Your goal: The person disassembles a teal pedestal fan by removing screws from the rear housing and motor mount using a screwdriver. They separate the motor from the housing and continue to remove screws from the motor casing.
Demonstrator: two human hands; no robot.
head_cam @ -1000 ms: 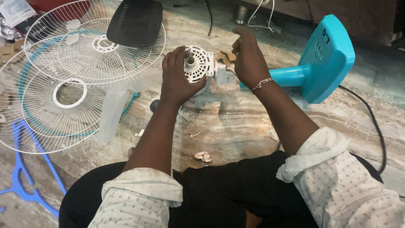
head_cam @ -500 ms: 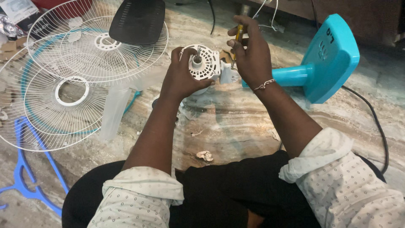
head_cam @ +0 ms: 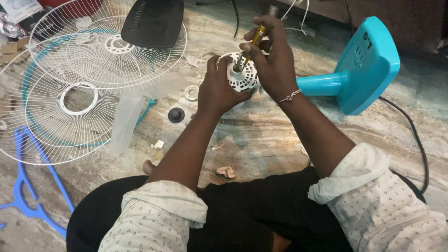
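Head view. The person sat on the stone floor [head_cam: 261, 140] with both forearms extended forward. The left hand [head_cam: 218, 88] was closed around the white motor housing [head_cam: 242, 74], gripping it from the left side and below and holding it raised above the floor, in front of the torso. The vented face of the housing was turned up toward the camera.

The right hand [head_cam: 275, 60] was clenched around a screwdriver [head_cam: 249, 46] with a yellow handle. The handle sat between thumb and fingers; the metal shank ran down and to the left, its tip resting at the centre of the housing face. The long axis of the tool therefore stood steeply tilted, handle up and away from the person, tip down on the housing. The housing lay directly below and just left of the right hand, touching the left palm. Both hands were close together, the right slightly farther from the body.

Behind the right wrist the teal fan stand [head_cam: 364, 70] lay on its side, its base turned to the right. To the left, white wire fan guards [head_cam: 79, 98] rested on the floor, overlapped by a dark fan blade [head_cam: 151, 21]. A small black cap [head_cam: 176, 115] lay on the floor near the left forearm.
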